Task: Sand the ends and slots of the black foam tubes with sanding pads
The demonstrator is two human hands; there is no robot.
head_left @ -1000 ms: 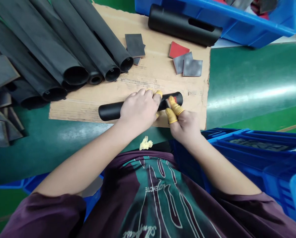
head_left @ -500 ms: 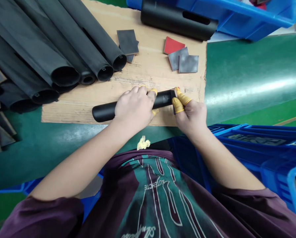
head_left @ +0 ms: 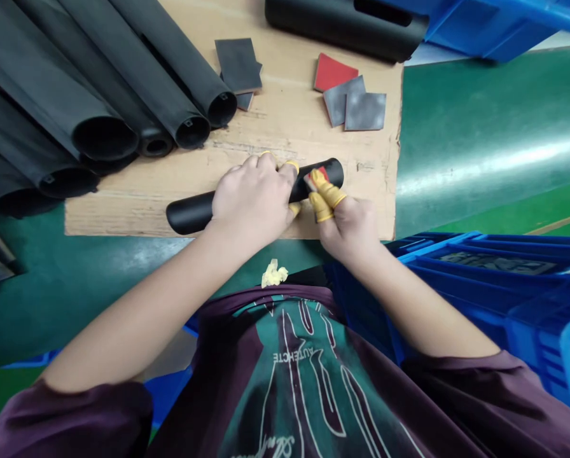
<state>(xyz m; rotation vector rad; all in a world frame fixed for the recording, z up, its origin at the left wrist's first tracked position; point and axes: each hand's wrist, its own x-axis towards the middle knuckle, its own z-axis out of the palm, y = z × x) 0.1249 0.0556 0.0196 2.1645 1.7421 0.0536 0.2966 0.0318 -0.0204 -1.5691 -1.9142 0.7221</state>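
A short black tube lies slightly slanted across the cardboard near its front edge. My left hand is wrapped over the middle of it, with yellow finger cots on the fingertips. Pinched in my right hand is a small red-backed sanding pad, pressed against the tube close to its right end. Yellow cots cover the right thumb and forefinger too. Most of the pad is hidden by the fingers. Beyond the tube lie a red pad and grey sanding pads.
Several large dark tubes are stacked at the left. More dark pads lie beside them on the cardboard. A slotted black tube and a blue bin stand at the back. Blue crates are at my right.
My right hand has moved left along the tube, from its right end onto its upper side, bringing the pad along. My left hand still holds the tube. The view has shifted slightly.
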